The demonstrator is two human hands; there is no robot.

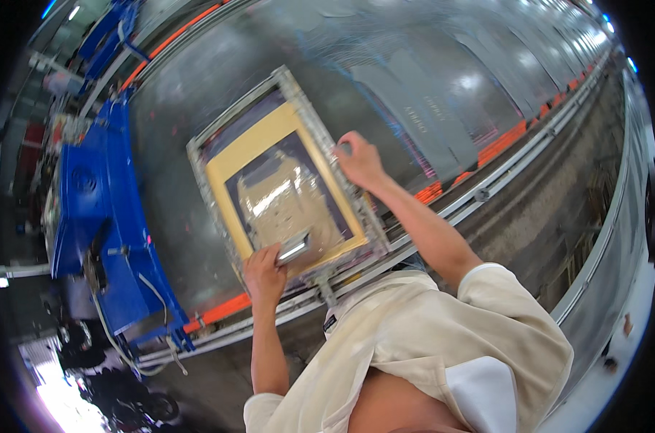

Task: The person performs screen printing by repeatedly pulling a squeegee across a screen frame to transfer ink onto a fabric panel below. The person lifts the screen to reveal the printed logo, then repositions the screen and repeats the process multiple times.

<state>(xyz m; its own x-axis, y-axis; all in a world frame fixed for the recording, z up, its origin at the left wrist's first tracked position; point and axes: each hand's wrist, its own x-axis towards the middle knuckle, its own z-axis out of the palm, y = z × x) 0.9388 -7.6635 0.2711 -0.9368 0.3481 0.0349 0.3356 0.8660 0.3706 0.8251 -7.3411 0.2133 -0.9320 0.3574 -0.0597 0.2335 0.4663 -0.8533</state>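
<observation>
A screen printing frame (213, 189) lies slantwise on the long dark table in front of me. Yellow tape (249, 139) borders its dark mesh, and glossy beige ink (284, 189) is spread over the middle. My left hand (264, 274) is closed on one end of a short, shiny metal squeegee (293, 247) at the near part of the mesh. The squeegee's lower edge is hidden in the ink. At the frame's right side, my right hand (360, 162) has its fingers curled round the edge; the fingertips are partly hidden.
Grey printed fabric pieces (421, 108) lie along the table (172, 137) to the right. A metal rail (479, 193) and orange strip (497, 148) edge its near side. Blue machinery (100, 195) with hoses stands at the left. Motorbikes (129, 397) are at the lower left.
</observation>
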